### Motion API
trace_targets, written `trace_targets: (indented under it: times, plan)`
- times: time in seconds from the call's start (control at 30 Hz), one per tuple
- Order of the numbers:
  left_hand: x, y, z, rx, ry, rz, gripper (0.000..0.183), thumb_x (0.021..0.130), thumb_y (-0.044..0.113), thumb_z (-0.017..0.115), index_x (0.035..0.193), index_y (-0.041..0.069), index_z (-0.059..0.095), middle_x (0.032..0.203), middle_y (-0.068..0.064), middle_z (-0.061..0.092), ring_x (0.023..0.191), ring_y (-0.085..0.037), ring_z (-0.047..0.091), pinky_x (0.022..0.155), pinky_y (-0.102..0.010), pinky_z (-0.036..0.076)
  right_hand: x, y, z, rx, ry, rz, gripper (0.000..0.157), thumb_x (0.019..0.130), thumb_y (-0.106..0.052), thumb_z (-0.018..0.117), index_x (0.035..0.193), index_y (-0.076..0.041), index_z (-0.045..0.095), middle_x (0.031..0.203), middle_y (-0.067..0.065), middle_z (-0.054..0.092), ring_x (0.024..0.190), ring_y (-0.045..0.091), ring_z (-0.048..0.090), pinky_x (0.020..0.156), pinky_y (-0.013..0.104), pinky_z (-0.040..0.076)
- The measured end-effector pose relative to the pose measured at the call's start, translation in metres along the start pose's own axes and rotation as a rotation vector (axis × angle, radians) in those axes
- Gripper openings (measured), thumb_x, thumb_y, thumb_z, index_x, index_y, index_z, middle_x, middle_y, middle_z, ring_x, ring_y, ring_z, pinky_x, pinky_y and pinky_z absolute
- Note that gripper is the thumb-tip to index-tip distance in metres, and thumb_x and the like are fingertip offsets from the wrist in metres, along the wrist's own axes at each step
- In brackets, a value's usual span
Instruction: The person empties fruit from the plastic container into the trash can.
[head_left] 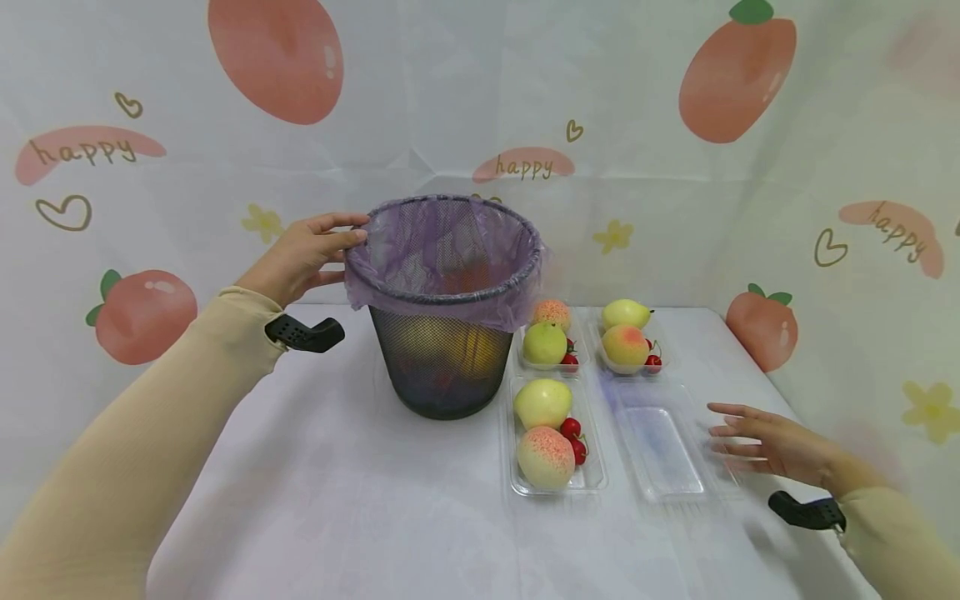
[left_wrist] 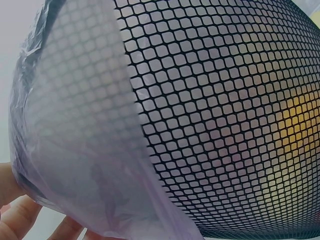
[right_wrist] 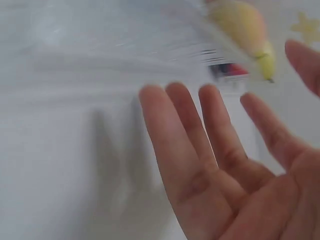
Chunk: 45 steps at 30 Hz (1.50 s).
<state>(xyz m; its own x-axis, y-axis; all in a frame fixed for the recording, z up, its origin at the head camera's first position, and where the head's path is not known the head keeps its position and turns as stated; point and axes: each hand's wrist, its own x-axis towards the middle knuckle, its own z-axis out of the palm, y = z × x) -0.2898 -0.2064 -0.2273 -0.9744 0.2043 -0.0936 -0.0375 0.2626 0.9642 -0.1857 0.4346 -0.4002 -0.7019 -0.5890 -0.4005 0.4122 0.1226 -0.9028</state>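
Note:
A black mesh wastebasket (head_left: 442, 392) stands on the table, lined with a purple plastic bag (head_left: 480, 308) folded over its rim. My left hand (head_left: 307, 250) holds the left of the rim, fingertips over the bag's edge; in the left wrist view its fingers (left_wrist: 20, 217) are partly hidden by the liner. Yellow and reddish shapes show through the mesh (left_wrist: 235, 125). My right hand (head_left: 780, 446) hovers with spread fingers and nothing in them, beside a bare clear plastic tray (head_left: 663, 446). The right wrist view is blurred around the hand (right_wrist: 225, 180).
Right of the basket, a clear tray (head_left: 517, 483) holds a yellow pear (head_left: 543, 404), a peach (head_left: 546, 458) and cherries (head_left: 578, 451). Behind it, two more packs hold a green fruit (head_left: 544, 343), peaches (head_left: 625, 344) and a yellow pear (head_left: 626, 314). A printed cloth (head_left: 420, 92) hangs behind the table.

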Motion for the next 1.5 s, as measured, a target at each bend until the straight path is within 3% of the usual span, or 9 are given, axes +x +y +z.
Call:
trace_targets:
  times: [0.2,0.3,0.47,0.67,0.8,0.9,1.1,1.3,1.5]
  plan:
    - [-0.002,0.001,-0.001,0.006,0.009,-0.014,0.052,0.098,0.032,0.058,0.145,0.018,0.042,0.11,0.009,0.056,0.09,-0.003,0.06,0.082,-0.022,0.051,0.001,-0.029,0.005,0.078,0.079,-0.207,0.044,0.108,-0.012,0.025,0.128,-0.032,0.058,0.122,-0.008,0.062,0.114,0.014,0.063,0.094,0.033,0.052]
    - [-0.002,0.002,-0.001,0.009,0.011,-0.016,0.052,0.098,0.032,0.058,0.145,0.018,0.042,0.109,0.009,0.056,0.089,-0.003,0.06,0.081,-0.021,0.051,0.009,-0.046,0.023,0.111,0.097,-0.324,0.041,0.107,-0.008,0.025,0.131,-0.025,0.054,0.122,-0.004,0.062,0.113,0.017,0.064,0.093,0.035,0.053]
    - [-0.002,0.002,-0.001,0.015,0.013,-0.02,0.052,0.098,0.032,0.057,0.146,0.019,0.041,0.112,0.008,0.056,0.09,-0.003,0.06,0.082,-0.021,0.051,0.036,-0.066,0.064,0.09,0.043,-0.378,0.039,0.107,-0.007,0.026,0.133,-0.021,0.051,0.124,0.0,0.063,0.114,0.02,0.063,0.094,0.035,0.052]
    - [-0.002,0.001,0.0,0.005,0.007,-0.014,0.053,0.098,0.033,0.058,0.146,0.019,0.042,0.113,0.008,0.056,0.091,-0.003,0.06,0.083,-0.022,0.051,0.066,-0.068,0.108,-0.069,0.109,-0.212,0.03,0.106,-0.016,0.039,0.136,-0.015,0.042,0.12,-0.005,0.063,0.111,0.014,0.064,0.094,0.034,0.052]
    - [-0.002,0.001,0.0,0.008,0.007,-0.012,0.053,0.098,0.033,0.057,0.146,0.019,0.041,0.112,0.008,0.055,0.091,-0.004,0.06,0.083,-0.022,0.051,0.082,-0.064,0.123,-0.15,0.142,-0.098,0.055,0.104,-0.021,0.044,0.147,0.004,0.02,0.122,0.002,0.057,0.114,0.018,0.062,0.097,0.039,0.051]
    - [-0.002,0.002,0.0,0.013,0.01,-0.015,0.053,0.098,0.034,0.057,0.146,0.019,0.041,0.111,0.009,0.055,0.091,-0.004,0.059,0.083,-0.022,0.05,0.094,-0.062,0.131,-0.171,0.164,-0.038,0.067,0.103,-0.021,0.047,0.149,0.008,0.01,0.131,0.016,0.049,0.121,0.029,0.057,0.099,0.045,0.048]
    - [-0.002,0.002,0.0,0.019,0.009,-0.015,0.052,0.098,0.034,0.057,0.145,0.019,0.041,0.11,0.009,0.055,0.091,-0.004,0.059,0.083,-0.022,0.05,0.109,-0.057,0.143,-0.159,0.176,0.034,0.069,0.101,-0.017,0.049,0.15,0.009,0.008,0.144,0.033,0.027,0.127,0.043,0.046,0.1,0.05,0.046]
    - [-0.002,0.001,0.001,-0.006,-0.003,-0.004,0.051,0.098,0.032,0.057,0.144,0.018,0.042,0.111,0.008,0.056,0.09,-0.004,0.06,0.083,-0.022,0.051,0.119,-0.054,0.152,-0.141,0.2,0.11,0.067,0.099,-0.009,0.048,0.149,0.009,0.008,0.134,0.028,0.039,0.108,0.029,0.056,0.097,0.05,0.049]
    - [0.0,0.0,0.001,-0.025,-0.003,0.001,0.05,0.098,0.031,0.058,0.144,0.017,0.043,0.109,0.009,0.058,0.09,-0.004,0.061,0.081,-0.022,0.052,0.125,-0.049,0.156,-0.142,0.213,0.164,0.066,0.096,-0.002,0.048,0.15,0.006,0.011,0.134,0.03,0.04,0.105,0.028,0.058,0.094,0.049,0.051]
